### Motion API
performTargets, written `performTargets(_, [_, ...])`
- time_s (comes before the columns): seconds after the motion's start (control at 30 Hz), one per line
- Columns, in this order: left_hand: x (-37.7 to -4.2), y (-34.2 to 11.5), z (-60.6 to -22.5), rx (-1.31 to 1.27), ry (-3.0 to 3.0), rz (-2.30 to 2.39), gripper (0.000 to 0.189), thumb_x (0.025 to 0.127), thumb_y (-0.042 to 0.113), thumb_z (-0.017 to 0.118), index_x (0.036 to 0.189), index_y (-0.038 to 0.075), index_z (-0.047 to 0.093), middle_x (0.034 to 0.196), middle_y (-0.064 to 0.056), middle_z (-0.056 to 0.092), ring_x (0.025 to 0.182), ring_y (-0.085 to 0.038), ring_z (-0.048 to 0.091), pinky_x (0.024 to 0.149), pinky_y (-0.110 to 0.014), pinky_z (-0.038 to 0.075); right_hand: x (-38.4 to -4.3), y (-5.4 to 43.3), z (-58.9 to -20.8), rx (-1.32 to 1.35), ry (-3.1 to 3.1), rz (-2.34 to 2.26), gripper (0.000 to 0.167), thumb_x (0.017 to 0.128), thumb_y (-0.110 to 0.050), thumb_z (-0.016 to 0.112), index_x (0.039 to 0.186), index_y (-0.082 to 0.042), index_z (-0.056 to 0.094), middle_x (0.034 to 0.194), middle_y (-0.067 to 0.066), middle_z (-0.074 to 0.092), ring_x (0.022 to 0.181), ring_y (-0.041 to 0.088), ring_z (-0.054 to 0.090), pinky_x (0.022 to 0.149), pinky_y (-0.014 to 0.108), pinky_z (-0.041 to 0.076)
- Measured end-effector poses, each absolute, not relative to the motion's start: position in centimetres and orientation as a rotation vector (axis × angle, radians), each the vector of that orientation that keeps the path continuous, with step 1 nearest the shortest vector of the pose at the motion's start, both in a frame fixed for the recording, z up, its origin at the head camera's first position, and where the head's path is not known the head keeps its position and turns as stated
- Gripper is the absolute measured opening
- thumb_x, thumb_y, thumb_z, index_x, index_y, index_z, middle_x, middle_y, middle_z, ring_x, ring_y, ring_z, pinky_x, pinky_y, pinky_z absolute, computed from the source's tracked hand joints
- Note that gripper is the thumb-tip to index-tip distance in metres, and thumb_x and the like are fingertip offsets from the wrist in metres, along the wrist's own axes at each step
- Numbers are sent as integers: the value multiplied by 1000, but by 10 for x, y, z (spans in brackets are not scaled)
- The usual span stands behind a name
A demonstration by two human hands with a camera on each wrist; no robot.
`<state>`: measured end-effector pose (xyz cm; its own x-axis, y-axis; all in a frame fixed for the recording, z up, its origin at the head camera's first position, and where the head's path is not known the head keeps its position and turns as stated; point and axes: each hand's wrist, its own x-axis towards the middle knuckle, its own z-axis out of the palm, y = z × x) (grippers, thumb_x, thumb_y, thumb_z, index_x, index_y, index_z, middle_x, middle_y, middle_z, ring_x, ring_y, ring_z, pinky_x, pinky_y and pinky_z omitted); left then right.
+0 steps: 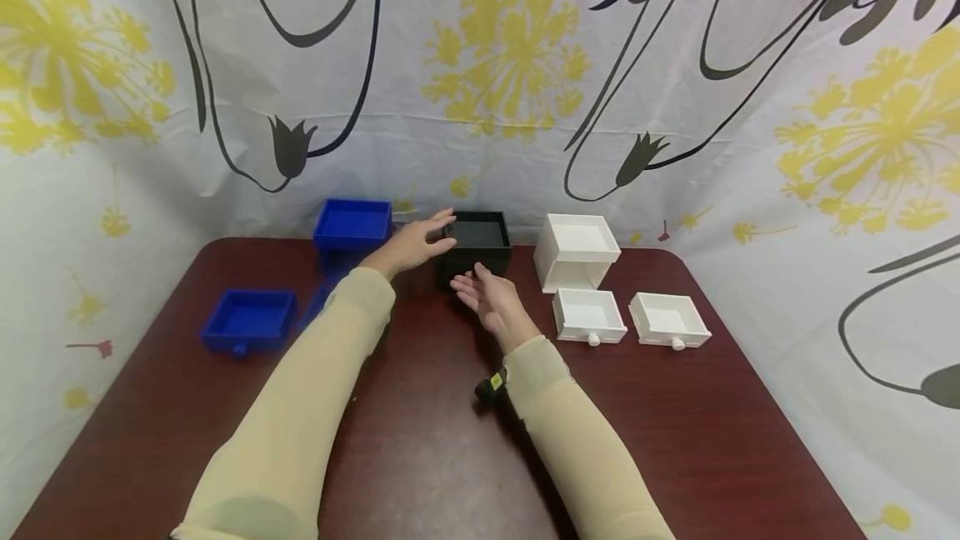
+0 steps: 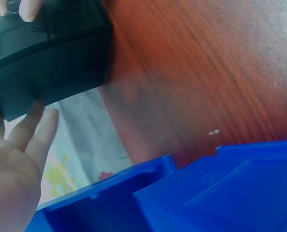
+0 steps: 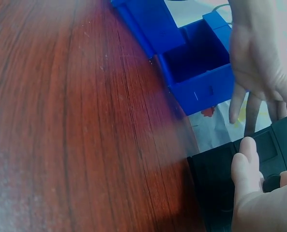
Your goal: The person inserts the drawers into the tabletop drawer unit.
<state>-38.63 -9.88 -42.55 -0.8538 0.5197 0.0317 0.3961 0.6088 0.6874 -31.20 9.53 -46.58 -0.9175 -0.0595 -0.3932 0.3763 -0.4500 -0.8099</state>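
A black box with a shallow open top [image 1: 472,232] stands at the far edge of the table, between a blue unit and a white one. My left hand [image 1: 412,246] is at its left side, fingers spread and nearly straight, with fingertips right at the box wall in the left wrist view. In front of the box is my right hand [image 1: 491,298], palm partly turned up and fingers extended. In the right wrist view, its fingers [image 3: 247,157] lie along the box's panelled front [image 3: 213,171], with the round black knob [image 3: 271,182] between them and the thumb.
The blue unit [image 1: 352,222] stands close left of the box. A blue drawer [image 1: 251,319] and another blue piece [image 1: 315,307] lie before it, the latter partly behind my left sleeve. The white unit [image 1: 573,240] has two white drawers [image 1: 590,315] in front. A patterned cloth [image 1: 480,148] hangs behind.
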Motion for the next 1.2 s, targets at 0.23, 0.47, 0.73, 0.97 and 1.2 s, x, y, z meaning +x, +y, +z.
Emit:
performTargets(0.23, [-371, -98, -392, 731, 2967, 949, 42, 106, 35, 54, 145, 19, 60, 129, -6, 69, 105, -25, 68, 94, -45, 51, -314, 97, -465, 461, 1480, -2444, 49, 108, -28, 52, 141, 8, 51, 132, 22, 63, 105, 21, 72, 90, 30, 56])
performTargets(0.47, [-366, -139, -353, 709, 3179, 1079, 28, 105, 18, 54, 123, 12, 74, 112, -8, 74, 87, -24, 65, 80, -43, 51, -314, 98, -464, 460, 1465, -2467, 46, 108, -28, 54, 138, 7, 54, 133, 22, 63, 108, 23, 70, 95, 33, 54])
performTargets(0.73, [-377, -234, -390, 500, 3149, 1169, 25, 103, 10, 54, 118, -2, 71, 127, -24, 62, 117, -41, 58, 102, -55, 43, -317, 101, -463, 450, 1490, -2451, 46, 108, -27, 53, 139, 7, 52, 133, 22, 62, 107, 22, 70, 93, 31, 55])
performTargets(0.97, [-372, -268, -431, 613, 3054, 1331, 22, 101, 7, 60, 116, -7, 70, 131, -27, 57, 119, -43, 55, 105, -54, 41, -316, 98, -469, 420, 1474, -2434, 47, 109, -26, 51, 141, 8, 49, 136, 23, 60, 105, 21, 71, 93, 31, 55])
performTargets(1.2, [-373, -277, -430, 671, 2946, 1281, 42, 101, 21, 64, 135, -4, 61, 156, -21, 40, 145, -43, 32, 117, -59, 23, -316, 96, -472, 412, 1443, -2452, 44, 108, -26, 53, 136, 8, 52, 137, 24, 60, 109, 23, 70, 94, 32, 54])
